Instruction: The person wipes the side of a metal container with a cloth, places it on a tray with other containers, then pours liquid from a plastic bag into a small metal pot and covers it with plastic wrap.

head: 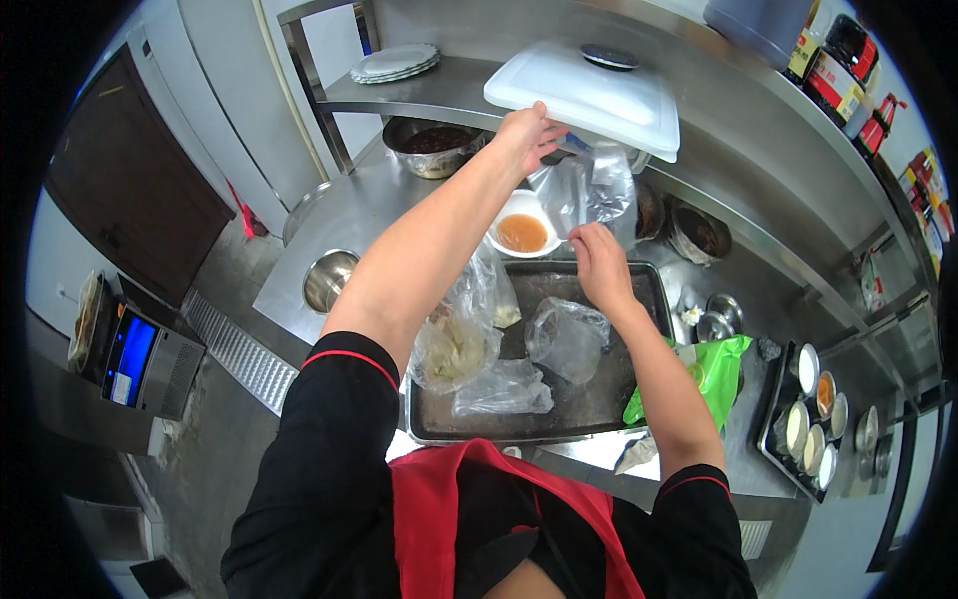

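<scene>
My left hand [530,141] reaches to the front edge of a translucent white plastic lid [524,84], its thumb against the rim and its fingers below; whether it grips anything is unclear. Below the lid hangs a clear plastic bag [599,187]. My right hand [602,266] pinches at the bag's lower edge, close to a white bowl [498,217] of orange-brown liquid. Before me lies a dark baking tray [599,415]. On it are a crumpled clear bag [569,341], a flatter bag [501,389], and a bag with pale contents [453,348].
A green package [718,374] overlaps the tray's right side. Farther right, a tray [778,382] carries several small bowls. A steel bowl [327,283] stands left, another with dark contents [430,157] behind. A steel shelf [464,93] crosses above the counter, holding stacked plates [397,61].
</scene>
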Demonstrator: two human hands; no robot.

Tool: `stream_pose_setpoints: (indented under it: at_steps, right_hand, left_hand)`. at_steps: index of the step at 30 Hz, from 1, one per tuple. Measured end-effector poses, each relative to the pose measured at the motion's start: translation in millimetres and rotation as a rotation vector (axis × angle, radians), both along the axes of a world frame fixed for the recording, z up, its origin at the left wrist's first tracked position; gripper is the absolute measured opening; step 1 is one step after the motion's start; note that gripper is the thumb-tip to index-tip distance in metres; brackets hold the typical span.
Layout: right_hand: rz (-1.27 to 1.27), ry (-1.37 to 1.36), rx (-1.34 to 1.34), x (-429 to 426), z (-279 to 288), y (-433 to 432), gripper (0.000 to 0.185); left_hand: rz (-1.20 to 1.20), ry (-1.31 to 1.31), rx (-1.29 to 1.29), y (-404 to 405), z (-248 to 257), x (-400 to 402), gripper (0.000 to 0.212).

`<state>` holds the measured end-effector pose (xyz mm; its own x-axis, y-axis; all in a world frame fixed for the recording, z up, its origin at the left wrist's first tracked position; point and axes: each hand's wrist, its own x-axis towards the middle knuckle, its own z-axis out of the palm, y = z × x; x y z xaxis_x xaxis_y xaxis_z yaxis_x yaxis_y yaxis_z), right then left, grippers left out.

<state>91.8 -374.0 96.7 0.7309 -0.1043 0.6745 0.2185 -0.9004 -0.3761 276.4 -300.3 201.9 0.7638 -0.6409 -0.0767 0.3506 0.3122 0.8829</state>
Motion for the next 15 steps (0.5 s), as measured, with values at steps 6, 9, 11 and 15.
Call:
stream_pose_setpoints:
  at_steps: [6, 9, 11, 15]
  right_hand:
    - [0.089, 0.011, 0.71, -38.9, 4.9, 29.3, 0.006]
    - [0.23, 0.005, 1.107, -54.4, 14.7, 20.7, 0.007]
    - [0.364, 0.073, 1.286, -56.3, 19.5, 12.9, 0.006]
    - [0.348, 0.308, 1.21, -46.8, 41.8, 25.0, 0.005]
  left_hand:
    - [-0.122, -0.3, 0.16, 22.5, -16.5, -14.1, 0.067]
    - [-0.324, -0.594, 0.14, 59.0, -39.5, -49.2, 0.072]
    - [-0.482, -0.909, 0.236, 90.4, -59.4, -78.9, 0.066]
    - [-0.587, -0.691, 0.329, 143.8, -91.8, -117.0, 0.048]
